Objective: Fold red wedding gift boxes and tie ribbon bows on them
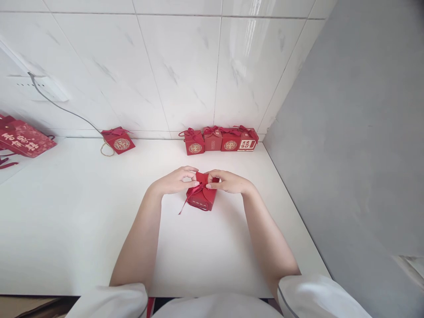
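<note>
A small red gift box [202, 198] stands on the white table [82, 212] in front of me, its top flaps partly folded. A dark red ribbon [188, 199] trails from it down its left side. My left hand [175, 180] pinches the box top from the left with curled fingers. From the right, my right hand [227, 181] pinches the top flap, and its fingertips meet those of the left hand over the box.
Several closed red gift boxes [220, 139] with bows line the back wall. Another red box [118, 140] sits further left by a grey cable [62, 108]. A red bag [21, 138] lies at the far left. A grey wall [357, 145] bounds the table's right side.
</note>
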{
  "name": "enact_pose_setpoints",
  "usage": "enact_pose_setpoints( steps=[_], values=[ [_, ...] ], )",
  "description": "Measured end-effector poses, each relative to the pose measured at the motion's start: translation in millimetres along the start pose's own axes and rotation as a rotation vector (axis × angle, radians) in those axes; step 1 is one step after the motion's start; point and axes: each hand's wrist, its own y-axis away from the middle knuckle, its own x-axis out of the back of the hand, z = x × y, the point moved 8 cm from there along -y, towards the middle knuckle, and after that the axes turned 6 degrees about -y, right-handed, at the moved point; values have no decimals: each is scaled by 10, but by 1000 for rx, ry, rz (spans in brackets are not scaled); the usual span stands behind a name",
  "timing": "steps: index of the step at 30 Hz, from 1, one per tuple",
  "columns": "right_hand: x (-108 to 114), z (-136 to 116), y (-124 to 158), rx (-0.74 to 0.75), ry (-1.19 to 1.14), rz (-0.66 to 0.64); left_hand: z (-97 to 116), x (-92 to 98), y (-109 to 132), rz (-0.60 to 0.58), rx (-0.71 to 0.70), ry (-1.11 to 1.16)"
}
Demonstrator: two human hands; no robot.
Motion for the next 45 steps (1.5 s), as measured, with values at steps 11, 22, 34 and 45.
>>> enact_pose_setpoints(
  steps=[11,22,34,45],
  values=[
    [69,11,46,-8,40,5,-1,12,26,-32,-16,9],
    [142,-44,90,39,16,40,-33,41,52,-57,-20,-19],
    [34,-48,31,59,-70,-49,-6,28,91,-86,-51,-2],
    [-10,-58,2,8,-133,-42,-3,-6,103,-141,-15,-2]
  ],
)
